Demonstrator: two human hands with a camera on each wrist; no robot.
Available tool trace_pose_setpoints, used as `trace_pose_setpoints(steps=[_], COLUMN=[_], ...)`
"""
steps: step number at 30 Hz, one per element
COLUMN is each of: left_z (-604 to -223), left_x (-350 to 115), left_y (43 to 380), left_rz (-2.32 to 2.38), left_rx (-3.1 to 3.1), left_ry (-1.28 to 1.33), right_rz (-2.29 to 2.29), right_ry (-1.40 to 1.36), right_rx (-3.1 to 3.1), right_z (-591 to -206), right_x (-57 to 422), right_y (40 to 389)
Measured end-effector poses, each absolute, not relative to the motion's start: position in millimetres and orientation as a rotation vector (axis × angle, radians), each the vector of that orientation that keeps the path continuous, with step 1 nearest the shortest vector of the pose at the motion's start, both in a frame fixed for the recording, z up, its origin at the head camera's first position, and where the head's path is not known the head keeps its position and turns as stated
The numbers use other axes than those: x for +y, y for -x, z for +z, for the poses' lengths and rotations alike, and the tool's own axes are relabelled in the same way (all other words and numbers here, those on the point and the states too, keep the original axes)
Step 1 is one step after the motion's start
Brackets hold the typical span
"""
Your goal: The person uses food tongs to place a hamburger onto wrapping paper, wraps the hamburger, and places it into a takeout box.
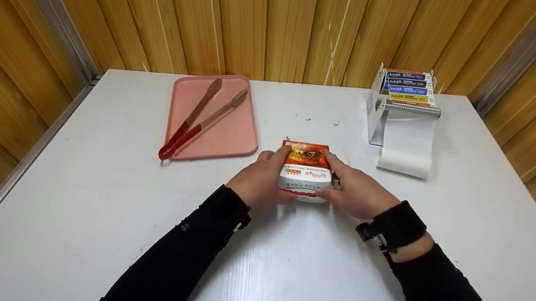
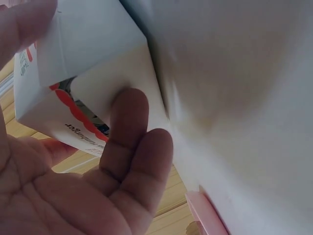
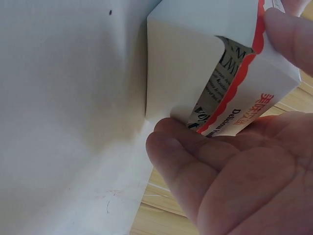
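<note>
A hamburger box (image 1: 307, 173), white with a red burger picture on its lid, sits on the white table between both hands. My left hand (image 1: 260, 177) grips its left side, thumb at the near edge and fingers along the side and top. On the opposite side my right hand (image 1: 363, 189) holds it in much the same way. The lid of the box (image 3: 181, 68) is folded over, and a gap at the side shows dark printed paper (image 3: 217, 85) inside. In the left wrist view, two fingertips touch the side of the box (image 2: 93, 54) low down, near the table.
Metal tongs with red handles (image 1: 189, 136) lie on a pink tray (image 1: 238, 142) at the back left. At the back right stands a white holder (image 1: 375, 117) with several coloured boxes (image 1: 407, 90) and a hanging roll of white paper (image 1: 407, 142). Wood-patterned walls (image 1: 288, 25) enclose the table.
</note>
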State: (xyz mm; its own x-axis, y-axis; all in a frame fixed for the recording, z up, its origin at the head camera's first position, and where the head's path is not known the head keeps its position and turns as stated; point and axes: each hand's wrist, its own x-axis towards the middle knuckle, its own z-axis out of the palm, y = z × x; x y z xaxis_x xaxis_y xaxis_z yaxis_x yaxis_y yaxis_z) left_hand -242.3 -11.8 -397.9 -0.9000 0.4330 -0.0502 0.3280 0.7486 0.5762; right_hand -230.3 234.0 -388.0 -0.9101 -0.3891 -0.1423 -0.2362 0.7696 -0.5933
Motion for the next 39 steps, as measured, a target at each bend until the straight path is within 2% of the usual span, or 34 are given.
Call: trace_pose_setpoints(steps=[20,30,39], left_z=[-404.8,-404.1,-404.0], left_x=[-6.7,-2.4,-2.9], left_y=[242.3,240.4,244.0], left_rz=[0.886,0.906,0.945], left_rx=[2.813,2.841,2.844], left_ry=[-0.538,-0.480,-0.446], right_rz=[-0.937,-1.195,-1.324], right_ry=[0.475,0.557,0.453], right_rx=[2.798,2.818,2.842], right_z=[-386.7,-390.7,-393.1], right_x=[231.1,226.2,224.4], right_y=[229.8,230.6,233.2])
